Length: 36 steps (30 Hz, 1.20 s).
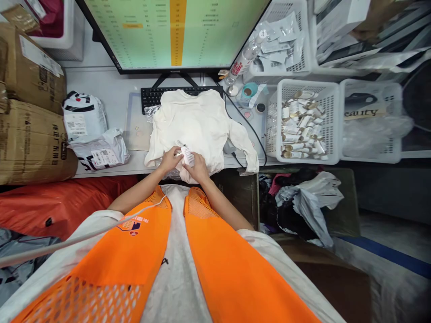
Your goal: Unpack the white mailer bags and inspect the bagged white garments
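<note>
A cream long-sleeved garment (198,121) lies spread on the white desk (111,96), partly covering a black keyboard (153,95). At its near hem, both my hands pinch a small white hang tag (187,155). My left hand (170,158) grips the tag's left end with closed fingers. My right hand (198,167) holds the tag from the right and below. A crinkled clear plastic bag (164,172) lies under the garment's hem by my left hand.
A monitor (175,31) with a green spreadsheet stands behind the keyboard. Grey mailer bags (97,150) and cardboard boxes (28,112) sit left. White baskets (303,121) with small tubes stand right, next to a plastic bottle (242,60). A box of clothes (299,202) sits below.
</note>
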Tool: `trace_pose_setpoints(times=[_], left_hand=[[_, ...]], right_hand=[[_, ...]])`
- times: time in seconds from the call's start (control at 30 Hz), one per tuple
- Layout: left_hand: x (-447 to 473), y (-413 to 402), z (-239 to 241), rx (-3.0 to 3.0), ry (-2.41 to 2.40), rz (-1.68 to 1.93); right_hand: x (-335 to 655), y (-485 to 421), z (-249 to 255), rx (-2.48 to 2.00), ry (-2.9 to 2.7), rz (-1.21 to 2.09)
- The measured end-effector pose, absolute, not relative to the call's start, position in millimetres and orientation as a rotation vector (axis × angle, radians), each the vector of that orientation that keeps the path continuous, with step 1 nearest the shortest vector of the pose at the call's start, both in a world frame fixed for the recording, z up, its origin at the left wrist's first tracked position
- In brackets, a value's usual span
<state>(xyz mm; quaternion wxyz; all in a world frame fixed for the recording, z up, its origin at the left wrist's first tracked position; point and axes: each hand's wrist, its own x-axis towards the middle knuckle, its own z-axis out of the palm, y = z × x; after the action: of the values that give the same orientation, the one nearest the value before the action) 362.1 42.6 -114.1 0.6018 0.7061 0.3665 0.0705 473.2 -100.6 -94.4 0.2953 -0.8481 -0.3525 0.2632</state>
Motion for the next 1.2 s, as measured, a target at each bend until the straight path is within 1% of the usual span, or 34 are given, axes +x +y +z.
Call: trace_pose_setpoints(times=[0.07, 0.2, 0.33, 0.4, 0.5, 0.6, 0.7, 0.8, 0.87, 0.9, 1.03, 1.13, 1.2], left_hand=[[362.3, 46.1, -110.0, 1.617, 0.785, 0.151], [350.3, 60.3, -96.5, 1.612, 0.66, 0.094], [331.0, 82.9, -93.4, 1.685, 0.648, 0.037], [324.9, 93.6, -96.1, 1.74, 0.685, 0.026], [323.4, 102.6, -98.5, 1.838, 0.843, 0.079], [328.9, 98.2, -94.6, 1.976, 0.998, 0.184], [337.0, 79.8, -88.0, 2.182, 0.823, 0.216], [337.3, 55.0, -86.1, 2.299, 0.604, 0.149], [334.3, 46.1, -94.6, 2.38, 0.65, 0.082], [334.4, 45.7, -102.3, 2.416, 0.681, 0.058], [343.1, 57.4, -131.4, 2.453, 0.555, 0.053], [342.2, 62.7, -133.0, 2.496, 0.489, 0.008], [341.5, 62.3, -128.4, 2.528, 0.501, 0.026]], right_hand=[[465.0, -97.8, -93.2, -2.225, -0.944, 0.728], [480.5, -99.2, -83.8, -2.076, -0.832, 0.934], [507.8, -101.3, -76.8, -1.966, -0.809, 1.121], [510.5, -95.9, -79.1, -1.94, -0.742, 1.151], [503.3, -82.6, -88.2, -1.992, -0.68, 1.083], [499.5, -76.0, -94.1, -2.131, -0.655, 0.913], [509.5, -90.4, -88.4, -2.243, -0.635, 0.696], [524.9, -135.7, -71.0, -2.341, -0.59, 0.528], [536.5, -182.1, -57.4, -2.42, -0.476, 0.444], [543.4, -209.2, -50.4, -2.462, -0.394, 0.391], [571.1, -334.4, -14.7, -2.604, 0.039, 0.116], [592.5, -421.7, 11.5, -2.655, 0.335, -0.089], [615.2, -463.1, 20.0, -2.671, 0.429, -0.196]])
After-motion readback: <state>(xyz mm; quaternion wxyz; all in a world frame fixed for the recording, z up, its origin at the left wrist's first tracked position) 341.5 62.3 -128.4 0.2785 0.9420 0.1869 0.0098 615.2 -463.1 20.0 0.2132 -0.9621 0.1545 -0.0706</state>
